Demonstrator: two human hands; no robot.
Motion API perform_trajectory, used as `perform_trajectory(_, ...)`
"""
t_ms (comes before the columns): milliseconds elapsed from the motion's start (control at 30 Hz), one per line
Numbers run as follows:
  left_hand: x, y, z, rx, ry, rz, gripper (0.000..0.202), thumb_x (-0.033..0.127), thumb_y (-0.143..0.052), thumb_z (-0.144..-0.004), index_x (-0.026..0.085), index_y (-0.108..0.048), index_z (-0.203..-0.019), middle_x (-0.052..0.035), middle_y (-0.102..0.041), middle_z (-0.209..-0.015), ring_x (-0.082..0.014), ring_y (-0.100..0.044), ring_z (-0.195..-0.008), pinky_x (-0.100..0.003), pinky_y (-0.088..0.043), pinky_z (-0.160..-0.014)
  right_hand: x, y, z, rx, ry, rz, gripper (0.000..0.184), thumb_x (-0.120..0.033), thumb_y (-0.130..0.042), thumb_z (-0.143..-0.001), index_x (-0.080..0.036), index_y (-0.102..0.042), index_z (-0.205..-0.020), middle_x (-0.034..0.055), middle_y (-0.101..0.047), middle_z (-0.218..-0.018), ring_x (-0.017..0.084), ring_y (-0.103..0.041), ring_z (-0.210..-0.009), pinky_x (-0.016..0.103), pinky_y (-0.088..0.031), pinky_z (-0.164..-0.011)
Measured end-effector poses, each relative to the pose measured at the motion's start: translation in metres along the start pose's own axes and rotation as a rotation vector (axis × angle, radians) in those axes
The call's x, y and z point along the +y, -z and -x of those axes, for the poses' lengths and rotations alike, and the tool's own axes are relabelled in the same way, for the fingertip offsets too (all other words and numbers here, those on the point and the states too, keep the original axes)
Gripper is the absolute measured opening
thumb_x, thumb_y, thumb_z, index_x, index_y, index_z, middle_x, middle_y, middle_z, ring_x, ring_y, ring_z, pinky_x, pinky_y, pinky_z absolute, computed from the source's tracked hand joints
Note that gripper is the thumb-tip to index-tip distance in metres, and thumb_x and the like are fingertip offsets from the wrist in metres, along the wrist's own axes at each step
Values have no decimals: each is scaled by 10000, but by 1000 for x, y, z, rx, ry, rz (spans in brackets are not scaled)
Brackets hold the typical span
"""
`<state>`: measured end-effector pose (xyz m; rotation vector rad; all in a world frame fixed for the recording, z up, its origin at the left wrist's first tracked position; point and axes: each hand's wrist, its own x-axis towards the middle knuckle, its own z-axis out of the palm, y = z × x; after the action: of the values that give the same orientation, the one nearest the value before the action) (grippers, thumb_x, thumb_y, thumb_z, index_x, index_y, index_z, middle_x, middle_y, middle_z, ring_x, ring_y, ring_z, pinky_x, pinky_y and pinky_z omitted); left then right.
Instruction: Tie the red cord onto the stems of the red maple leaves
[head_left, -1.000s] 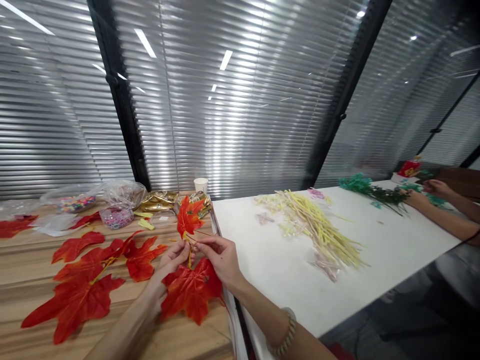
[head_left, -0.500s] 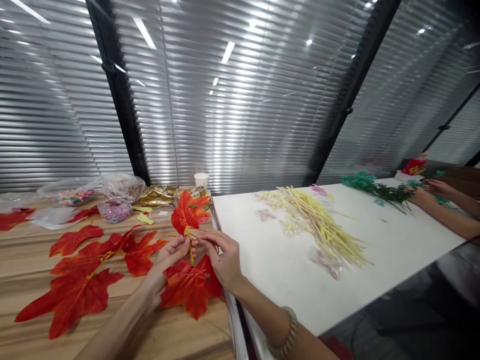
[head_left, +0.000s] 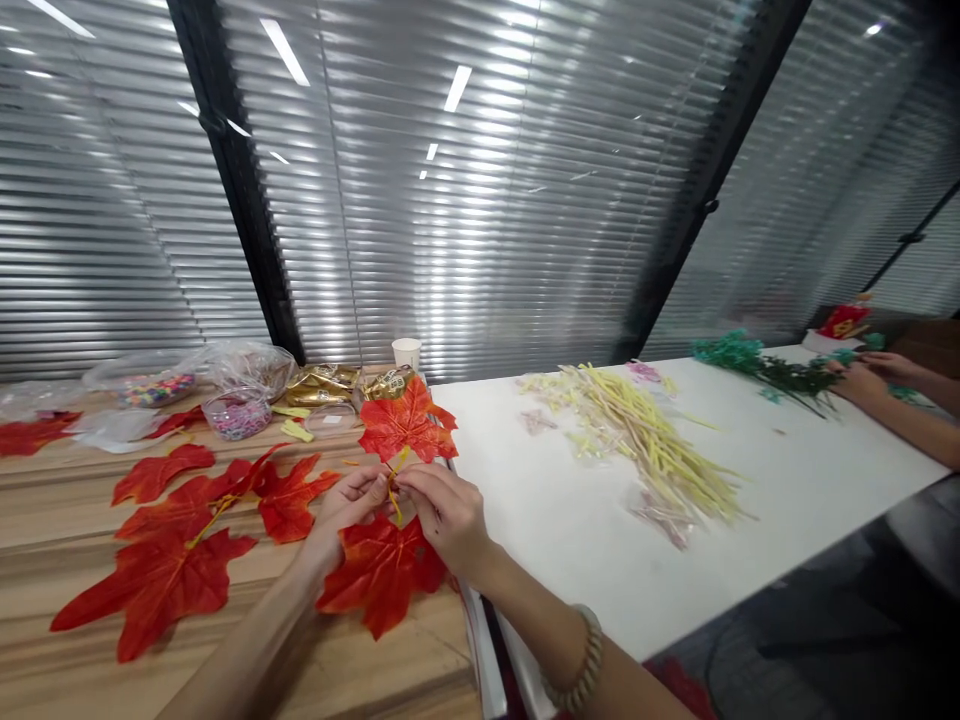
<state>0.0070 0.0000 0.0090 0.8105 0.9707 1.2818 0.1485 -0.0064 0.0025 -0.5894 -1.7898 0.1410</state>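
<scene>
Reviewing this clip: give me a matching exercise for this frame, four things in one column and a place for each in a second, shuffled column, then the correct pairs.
Things:
1. maple leaf on a yellow stem
2. paper cup
3. pile of yellow stems
4. green foliage

Places:
A. spread across the middle of the white table
B. at the far end of the white table, by another person's hands
C. held up between the left hand and right hand
D. standing at the back by the window blinds

Pairs: 1-C, 2-D, 3-A, 4-B
</scene>
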Motion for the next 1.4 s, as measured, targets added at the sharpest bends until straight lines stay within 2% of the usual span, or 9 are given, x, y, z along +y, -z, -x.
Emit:
perform_trajectory(200,6,-6,5,41,-34,-52,338,273,-813,-399,138,-584,-609,26,-583,-495,-77,-520,-402,-167,-413,-413,3,0,1,-26,35,30,325,-60,-373,-821,-203,-594,-1012,52,-656,-920,135,-605,-886,267,-504,-794)
perform_trajectory(367,11,-12,11,90,-50,-65,440,352,-825,-287,138,-591,-594,30,-582,-458,-79,-516,-384,-167,-406,-403,5,0,2,-27,77,44,350,-40,-370,-809,-191,-579,-1045,62,-650,-950,138,-597,-914,265,-498,-808)
perform_trajectory(500,11,-13,11,138,-79,-105,462,397,-814,-272,135,-600,-587,22,-585,-447,-95,-527,-389,-179,-407,-405,4,1,2,-50,52,51,361,-37,-355,-809,-197,-584,-1037,56,-649,-952,134,-598,-916,267,-492,-826)
perform_trajectory(767,6,-9,8,114,-92,-122,448,420,-809,-279,140,-606,-565,21,-584,-446,-94,-523,-391,-178,-400,-404,3,3,0,-52,79,53,342,-36,-352,-817,-171,-588,-1025,76,-649,-959,133,-595,-926,259,-496,-815)
perform_trajectory(1033,8,-15,12,183,-181,-206,453,468,-789,-294,142,-609,-551,18,-580,-465,-91,-494,-376,-196,-395,-400,4,2,-2,-85,4,-43,315,-79,-389,-821,-215,-614,-994,55,-655,-948,138,-609,-879,273,-504,-777)
perform_trajectory(1233,3,-13,12,175,-232,-187,406,435,-781,-398,139,-643,-639,-16,-636,-588,-133,-561,-507,-225,-448,-496,4,-1,-4,-37,-105,-97,234,-126,-430,-831,-212,-628,-923,48,-648,-880,136,-602,-836,262,-498,-768)
perform_trajectory(1400,2,-11,12,144,-222,-188,406,411,-786,-408,136,-671,-684,-39,-659,-638,-172,-599,-598,-252,-479,-563,4,-1,-6,0,-154,-131,191,-144,-452,-831,-194,-629,-882,51,-630,-844,134,-585,-803,255,-491,-739)
